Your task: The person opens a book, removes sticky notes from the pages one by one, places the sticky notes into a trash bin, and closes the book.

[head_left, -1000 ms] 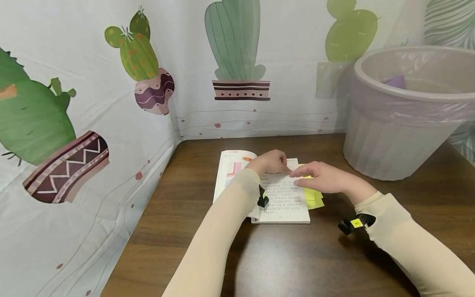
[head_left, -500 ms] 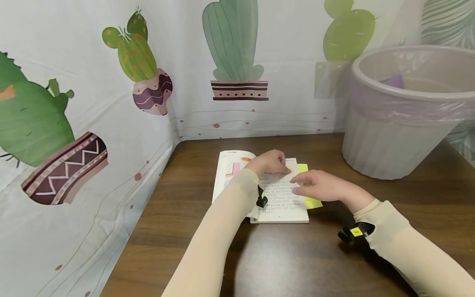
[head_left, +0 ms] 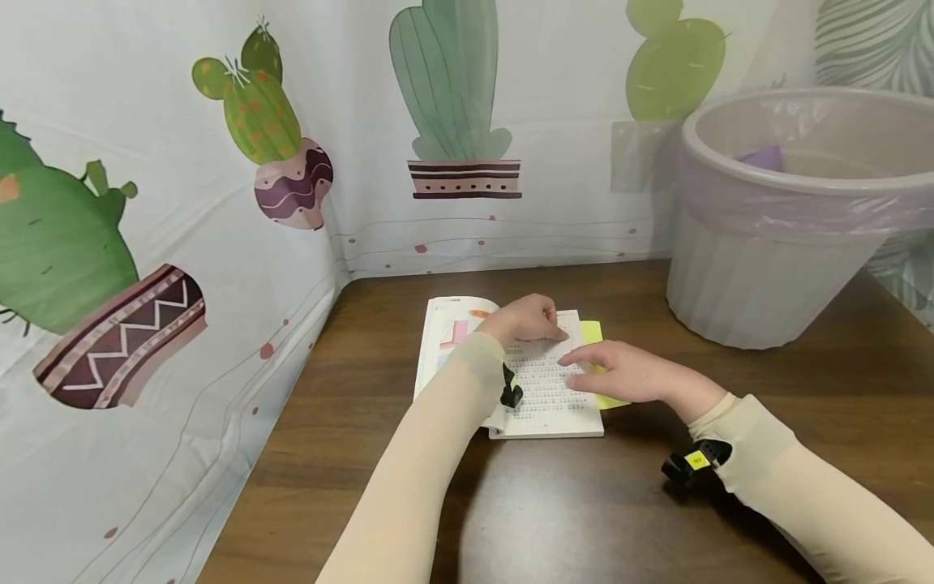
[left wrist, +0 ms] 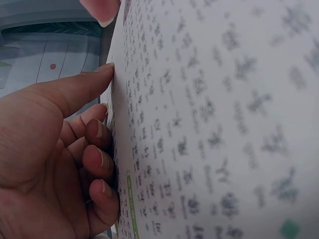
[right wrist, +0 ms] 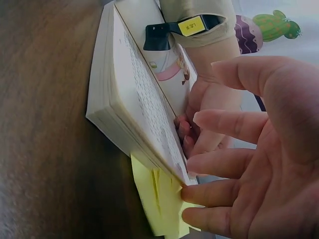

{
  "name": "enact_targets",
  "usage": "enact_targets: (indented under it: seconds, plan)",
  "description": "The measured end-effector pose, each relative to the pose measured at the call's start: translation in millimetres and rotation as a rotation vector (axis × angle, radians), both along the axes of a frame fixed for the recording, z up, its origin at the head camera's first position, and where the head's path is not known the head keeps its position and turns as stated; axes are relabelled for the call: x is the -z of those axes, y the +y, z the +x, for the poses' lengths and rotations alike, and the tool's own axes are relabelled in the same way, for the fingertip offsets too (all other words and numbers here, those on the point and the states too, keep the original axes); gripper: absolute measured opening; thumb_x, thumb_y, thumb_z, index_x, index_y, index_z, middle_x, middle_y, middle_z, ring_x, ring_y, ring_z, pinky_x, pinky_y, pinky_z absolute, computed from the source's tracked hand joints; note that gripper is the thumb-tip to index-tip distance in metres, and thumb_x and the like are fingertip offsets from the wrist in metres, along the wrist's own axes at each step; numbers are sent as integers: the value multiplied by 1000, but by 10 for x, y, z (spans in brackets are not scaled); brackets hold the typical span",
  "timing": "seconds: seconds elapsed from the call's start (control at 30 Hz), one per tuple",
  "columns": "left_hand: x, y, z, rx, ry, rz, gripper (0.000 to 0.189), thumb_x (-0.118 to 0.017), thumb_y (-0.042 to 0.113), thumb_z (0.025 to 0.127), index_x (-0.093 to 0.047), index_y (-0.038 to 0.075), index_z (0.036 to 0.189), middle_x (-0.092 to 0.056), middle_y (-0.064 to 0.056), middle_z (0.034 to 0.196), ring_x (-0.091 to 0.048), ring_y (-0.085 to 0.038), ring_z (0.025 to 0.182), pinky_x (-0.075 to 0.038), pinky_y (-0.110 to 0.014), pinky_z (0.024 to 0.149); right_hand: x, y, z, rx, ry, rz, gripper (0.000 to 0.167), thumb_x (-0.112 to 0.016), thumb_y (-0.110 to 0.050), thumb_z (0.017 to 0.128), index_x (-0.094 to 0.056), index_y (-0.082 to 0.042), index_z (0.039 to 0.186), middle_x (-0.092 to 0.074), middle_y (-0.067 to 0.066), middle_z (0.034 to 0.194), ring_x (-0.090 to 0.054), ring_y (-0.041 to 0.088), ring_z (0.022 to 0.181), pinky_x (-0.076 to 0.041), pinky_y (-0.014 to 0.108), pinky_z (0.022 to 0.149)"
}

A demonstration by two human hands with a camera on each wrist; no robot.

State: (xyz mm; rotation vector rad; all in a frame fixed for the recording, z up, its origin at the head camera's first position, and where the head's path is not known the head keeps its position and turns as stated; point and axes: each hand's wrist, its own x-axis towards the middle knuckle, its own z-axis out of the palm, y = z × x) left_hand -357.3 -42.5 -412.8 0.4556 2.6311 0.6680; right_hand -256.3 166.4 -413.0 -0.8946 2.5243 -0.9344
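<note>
An open book (head_left: 543,421) lies on the brown table, its right page covered with small printed text and its left page (head_left: 458,318) coloured with pictures. My left hand (head_left: 529,318) rests across the upper right page, fingers loosely curled, thumb tip touching the paper in the left wrist view. Yellow sticky notes (right wrist: 154,186) jut out past the book's right edge, below the text page. My right hand (head_left: 627,370) reaches over that edge with fingers spread apart. In the right wrist view its lower fingertips are right at the page edge, and nothing sits between thumb and fingers.
A large pale bin (head_left: 759,268) with a thin purplish liner stands at the back right; something purple (head_left: 762,158) is inside. A white curtain (head_left: 350,97) with cactus prints hangs behind and left of the table (head_left: 350,454).
My right hand has moved down and slightly left along the page's right side, uncovering more sticky notes above it. The left hand stays in place on the page.
</note>
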Motion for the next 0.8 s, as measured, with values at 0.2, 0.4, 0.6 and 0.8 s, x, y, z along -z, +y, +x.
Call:
enact_targets:
  seconds: [0.2, 0.4, 0.6, 0.8]
  plan:
    - [-4, 9, -7, -2, 12, -9, 29, -78, 40, 90, -62, 16, 90, -59, 3, 86, -53, -12, 72, -45, -29, 66, -22, 11, -14, 7, 19, -31, 44, -63, -38, 101, -67, -10, 135, -66, 12, 140, -59, 32, 132, -46, 57, 108]
    - [-7, 13, -23, -2, 24, -22, 27, -78, 40, 91, -64, 17, 92, -60, 3, 87, -55, -13, 76, -45, -29, 69, -36, 56, -74, 61, 30, -145, 37, -63, -30, 102, -70, -6, 129, -69, 12, 134, -62, 30, 125, -49, 53, 104]
    - [-25, 6, -19, 1, 13, -33, 28, -75, 43, 92, -64, 18, 94, -60, 2, 88, -55, -14, 79, -45, -30, 71, 26, 71, -130, 127, -69, -287, 38, -62, -27, 103, -67, -6, 134, -66, 14, 139, -58, 33, 133, -48, 51, 108]
    - [0, 17, -18, -10, 5, -36, 33, -70, 49, 95, -62, 18, 89, -57, 4, 81, -53, -12, 72, -44, -29, 66, 130, 45, -138, 86, -73, -250, 40, -62, -29, 103, -66, -6, 136, -66, 13, 140, -59, 28, 129, -48, 45, 106]
